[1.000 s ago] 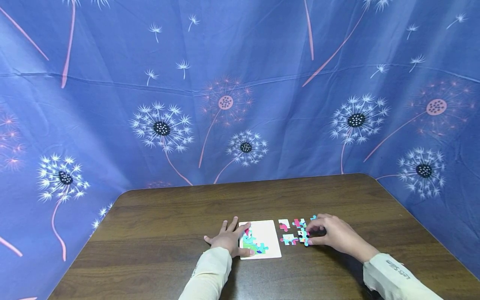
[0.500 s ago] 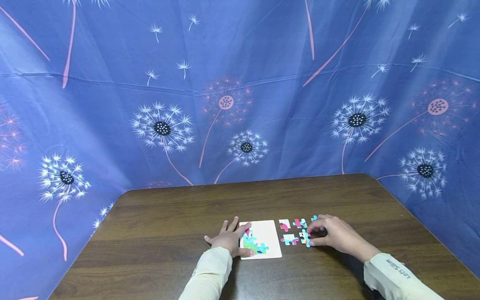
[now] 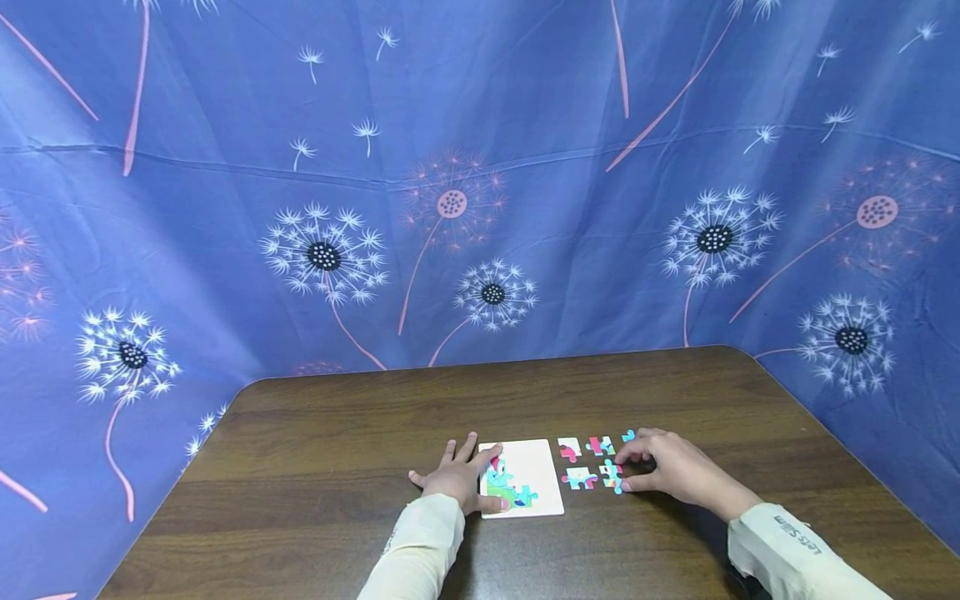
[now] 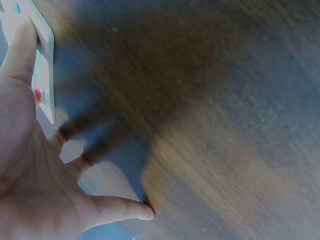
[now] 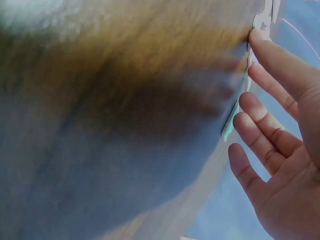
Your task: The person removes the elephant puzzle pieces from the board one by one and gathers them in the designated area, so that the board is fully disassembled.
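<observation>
In the head view my left hand (image 3: 452, 482) lies spread at the left side of a white square puzzle board (image 3: 538, 463), its thumb and forefinger resting on the board. Blue, green and red puzzle pieces (image 3: 497, 478) fill the board's left and lower part. My right hand (image 3: 673, 468) is at the right edge of a blue-and-white puzzle piece (image 3: 609, 473), thumb and forefinger touching its side. The right wrist view shows that hand's fingers (image 5: 262, 140) fairly straight and apart, near a green-edged piece (image 5: 229, 126). The left wrist view shows the board's edge (image 4: 48, 55) beside the left thumb.
Between board and right hand lie a red-and-white piece (image 3: 569, 449), a red-and-blue piece (image 3: 600, 446) and a white-and-blue piece (image 3: 579, 478). A blue piece (image 3: 628, 435) is partly hidden by the right hand. Beyond the brown wooden table (image 3: 337, 433) hangs a blue dandelion-print cloth (image 3: 570, 250).
The blue-and-white piece has shifted slightly right, along with my right fingertips, which now cover less of it. My left hand and the board have stayed put.
</observation>
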`<state>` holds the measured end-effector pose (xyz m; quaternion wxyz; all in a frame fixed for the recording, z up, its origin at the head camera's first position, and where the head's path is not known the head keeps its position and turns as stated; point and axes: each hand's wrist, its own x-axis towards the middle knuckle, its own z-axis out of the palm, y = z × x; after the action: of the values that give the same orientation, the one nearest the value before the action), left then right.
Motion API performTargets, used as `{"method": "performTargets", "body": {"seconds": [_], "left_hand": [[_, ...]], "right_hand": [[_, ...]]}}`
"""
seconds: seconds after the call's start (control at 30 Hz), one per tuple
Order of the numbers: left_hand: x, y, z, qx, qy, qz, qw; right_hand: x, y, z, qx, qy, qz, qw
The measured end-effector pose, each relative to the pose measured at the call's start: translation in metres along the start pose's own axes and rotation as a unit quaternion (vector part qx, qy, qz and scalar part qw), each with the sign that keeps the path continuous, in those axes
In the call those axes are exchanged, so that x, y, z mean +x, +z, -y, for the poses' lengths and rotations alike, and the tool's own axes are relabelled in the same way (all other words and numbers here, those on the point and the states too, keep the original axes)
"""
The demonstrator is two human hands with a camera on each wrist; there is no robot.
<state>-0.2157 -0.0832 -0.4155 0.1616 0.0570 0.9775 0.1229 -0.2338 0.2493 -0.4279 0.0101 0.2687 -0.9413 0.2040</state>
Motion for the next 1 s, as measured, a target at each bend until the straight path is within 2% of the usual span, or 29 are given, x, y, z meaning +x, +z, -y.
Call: {"method": "performTargets", "body": {"seconds": [0.13,0.3,0.43,0.57,0.73,0.87,1.0], "left_hand": [[-0.001,-0.001,0.0,0.001,0.0,0.0,1.0],[-0.002,-0.002,0.0,0.007,0.001,0.0,1.0],[-0.001,0.0,0.001,0.009,0.004,-0.004,0.9999],[0.0,0.002,0.002,0.009,0.005,-0.005,0.9999],[0.001,0.004,0.002,0.014,0.004,-0.004,0.9999],[0.002,0.004,0.002,0.017,0.004,-0.006,0.9998],[0.001,0.003,0.002,0.017,0.006,-0.007,0.9998]], "right_hand": [[0.0,0.001,0.003,-0.004,0.0,-0.007,1.0],[0.001,0.004,0.013,0.009,-0.021,-0.028,0.9993],[0.004,0.007,0.026,0.04,-0.016,-0.04,0.9982],[0.008,0.01,0.038,0.077,0.007,-0.046,0.996],[0.012,0.016,0.049,0.134,0.03,-0.05,0.9893],[0.014,0.022,0.058,0.169,0.026,-0.057,0.9836],[0.018,0.028,0.068,0.173,0.02,-0.062,0.9827]]}}
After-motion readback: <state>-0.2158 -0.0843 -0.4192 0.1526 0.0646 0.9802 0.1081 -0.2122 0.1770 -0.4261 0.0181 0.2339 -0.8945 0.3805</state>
